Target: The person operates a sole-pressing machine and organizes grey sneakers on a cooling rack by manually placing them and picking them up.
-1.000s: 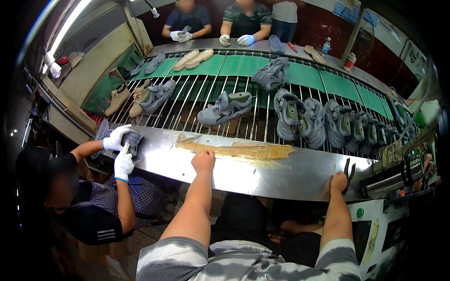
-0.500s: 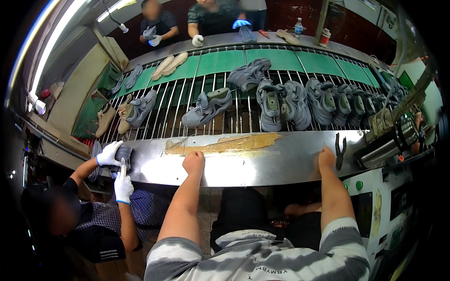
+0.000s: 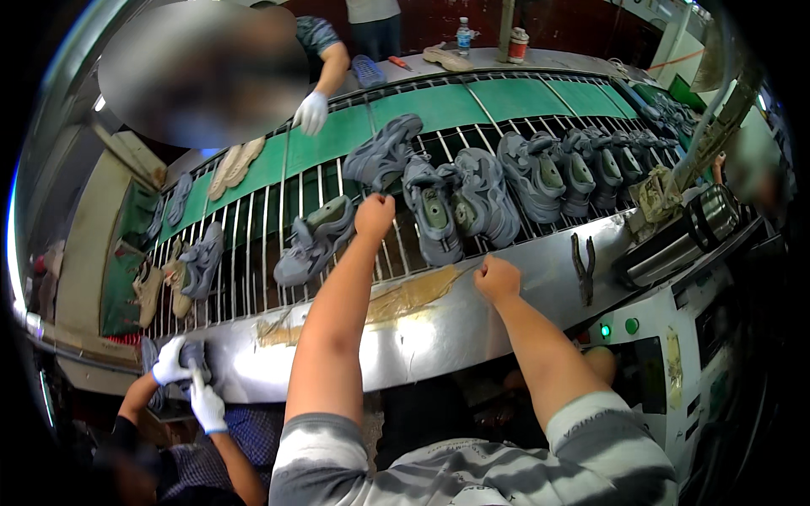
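My left hand (image 3: 375,217) is reached out over the rack, its fingers curled closed. Just beyond it a grey sneaker (image 3: 384,153) lies tilted across the bars; whether my fingers touch it, I cannot tell. Closed in a fist, my right hand (image 3: 498,279) is above the metal ledge (image 3: 422,346), near brown tape (image 3: 413,297). Nothing shows in either hand, though their palm sides are hidden. A single grey shoe (image 3: 315,242) lies left of my left hand. To its right stand a grey shoe (image 3: 431,211) and another (image 3: 487,198), side by side.
More grey shoes (image 3: 536,177) line the rack's right side. Pliers (image 3: 583,270) and a steel flask (image 3: 675,240) are on the ledge's right. At lower left a co-worker's gloved hands (image 3: 190,379) handle a grey shoe; across the rack another gloved hand (image 3: 311,114) reaches in. Beige soles (image 3: 234,169) lie beyond.
The view has turned and tilted. My left hand has moved forward from the ledge toward the tilted sneaker. My right hand has come inward, away from the pliers. The person opposite leans in closer.
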A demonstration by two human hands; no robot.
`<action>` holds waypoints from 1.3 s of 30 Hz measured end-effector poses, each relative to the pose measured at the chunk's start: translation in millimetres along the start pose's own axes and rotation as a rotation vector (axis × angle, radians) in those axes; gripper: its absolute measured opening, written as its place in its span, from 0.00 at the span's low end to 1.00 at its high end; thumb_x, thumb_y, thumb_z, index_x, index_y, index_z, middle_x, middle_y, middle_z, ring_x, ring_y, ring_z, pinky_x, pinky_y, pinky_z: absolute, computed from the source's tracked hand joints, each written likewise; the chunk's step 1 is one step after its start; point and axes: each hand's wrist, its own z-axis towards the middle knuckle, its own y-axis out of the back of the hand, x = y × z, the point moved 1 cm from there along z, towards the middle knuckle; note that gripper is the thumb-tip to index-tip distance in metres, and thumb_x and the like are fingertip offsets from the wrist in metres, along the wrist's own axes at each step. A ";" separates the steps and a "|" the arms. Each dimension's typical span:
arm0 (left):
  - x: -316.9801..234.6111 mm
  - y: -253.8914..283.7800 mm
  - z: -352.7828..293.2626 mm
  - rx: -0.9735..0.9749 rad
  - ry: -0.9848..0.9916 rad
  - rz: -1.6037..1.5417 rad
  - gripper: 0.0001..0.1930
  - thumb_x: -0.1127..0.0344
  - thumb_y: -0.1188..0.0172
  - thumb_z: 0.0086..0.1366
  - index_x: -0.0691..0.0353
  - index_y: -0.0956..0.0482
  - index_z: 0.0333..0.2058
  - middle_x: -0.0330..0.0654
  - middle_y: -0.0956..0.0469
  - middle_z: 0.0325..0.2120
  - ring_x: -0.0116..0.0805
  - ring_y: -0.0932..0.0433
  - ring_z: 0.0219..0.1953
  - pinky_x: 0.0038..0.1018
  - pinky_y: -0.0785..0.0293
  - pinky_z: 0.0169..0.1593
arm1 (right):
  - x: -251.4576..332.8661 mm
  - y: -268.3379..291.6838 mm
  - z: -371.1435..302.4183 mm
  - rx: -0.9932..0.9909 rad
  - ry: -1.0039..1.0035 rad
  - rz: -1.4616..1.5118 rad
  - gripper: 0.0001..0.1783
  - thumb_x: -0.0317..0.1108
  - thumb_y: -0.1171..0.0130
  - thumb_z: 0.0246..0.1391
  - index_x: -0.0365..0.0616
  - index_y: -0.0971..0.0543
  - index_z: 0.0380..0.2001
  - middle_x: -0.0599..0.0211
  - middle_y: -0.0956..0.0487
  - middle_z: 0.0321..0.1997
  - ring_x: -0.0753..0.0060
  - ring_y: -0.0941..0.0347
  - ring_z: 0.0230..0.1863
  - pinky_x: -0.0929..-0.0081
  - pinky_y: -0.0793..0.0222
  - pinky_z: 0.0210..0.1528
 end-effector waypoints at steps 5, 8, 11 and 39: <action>-65.1 -61.2 117.8 0.279 0.088 0.204 0.25 0.48 0.50 0.61 0.66 0.19 0.41 0.56 0.22 0.45 0.56 0.24 0.50 0.42 0.29 0.53 | -3.4 0.3 2.7 -0.038 -0.005 0.021 0.09 0.39 0.41 0.39 0.47 0.27 0.19 0.61 0.23 0.21 0.53 0.25 0.27 0.55 0.30 0.30; -49.4 -106.8 184.7 0.610 0.043 0.404 0.25 0.48 0.50 0.61 0.63 0.19 0.44 0.54 0.23 0.48 0.55 0.26 0.53 0.43 0.29 0.53 | 11.6 0.1 5.7 -0.072 0.069 0.052 0.09 0.37 0.40 0.36 0.47 0.29 0.17 0.62 0.25 0.19 0.54 0.26 0.24 0.57 0.30 0.27; -58.1 -139.9 199.6 0.735 0.204 0.544 0.21 0.53 0.46 0.59 0.55 0.19 0.48 0.46 0.22 0.50 0.45 0.24 0.54 0.38 0.27 0.52 | 13.5 -0.1 9.8 -0.121 0.115 0.077 0.09 0.35 0.40 0.34 0.48 0.31 0.16 0.63 0.27 0.17 0.56 0.27 0.22 0.59 0.30 0.25; -73.9 90.4 148.9 0.123 0.358 -1.211 0.10 0.65 0.49 0.60 0.59 0.31 0.21 0.36 0.33 0.14 0.28 0.35 0.13 0.23 0.37 0.18 | 14.9 -5.4 -0.3 -0.146 0.102 0.025 0.09 0.37 0.43 0.36 0.45 0.28 0.18 0.61 0.25 0.19 0.54 0.25 0.25 0.56 0.28 0.29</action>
